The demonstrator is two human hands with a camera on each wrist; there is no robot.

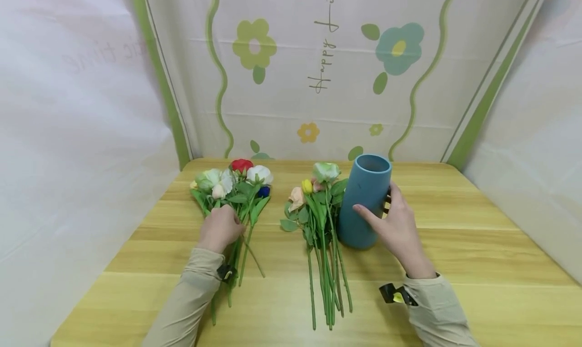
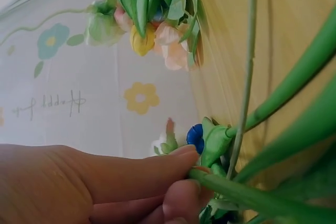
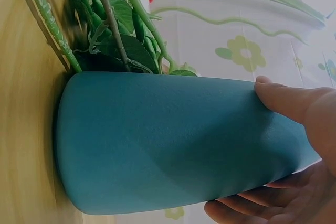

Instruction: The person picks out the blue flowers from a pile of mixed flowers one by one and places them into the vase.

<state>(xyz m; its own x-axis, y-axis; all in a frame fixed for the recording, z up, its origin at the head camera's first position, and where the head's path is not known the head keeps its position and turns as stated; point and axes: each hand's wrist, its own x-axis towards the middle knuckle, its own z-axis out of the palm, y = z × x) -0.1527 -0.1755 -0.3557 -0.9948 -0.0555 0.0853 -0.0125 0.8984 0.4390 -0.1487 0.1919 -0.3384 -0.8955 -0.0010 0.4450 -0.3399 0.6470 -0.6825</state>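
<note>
Left hand [image 1: 221, 229] pinches a green stem [image 2: 226, 186], right hand [image 1: 400, 231] grips a blue vase [image 1: 364, 205]

Both forearms reach in from the near edge and angle inward over the wooden tabletop [image 1: 282, 296]. The left hand bends down over the left bunch [image 1: 247, 189]; in the left wrist view, its thumb and forefinger close on the green stem. The right hand wraps the vase from its right side, thumb across the near face and fingers curled round the far side.

The left bunch lies with its blooms away from the person and its stems running back toward them, one thin stem slanting off to the right. A red flower [image 1: 242, 165], a white flower [image 1: 260, 174] and a small blue flower [image 1: 263, 191] show at its head. The middle bunch [image 1: 320, 213] lies the same way, long axis front to back, with a pale green flower [image 1: 326, 171] at the far end and a yellow flower [image 1: 306, 186] beside it.

The vase stands just right of the middle bunch, long axis about vertical, mouth upward; whether it tilts slightly is hard to tell. Shaded inner wall shows through the mouth, but the bottom cannot be seen.
</note>
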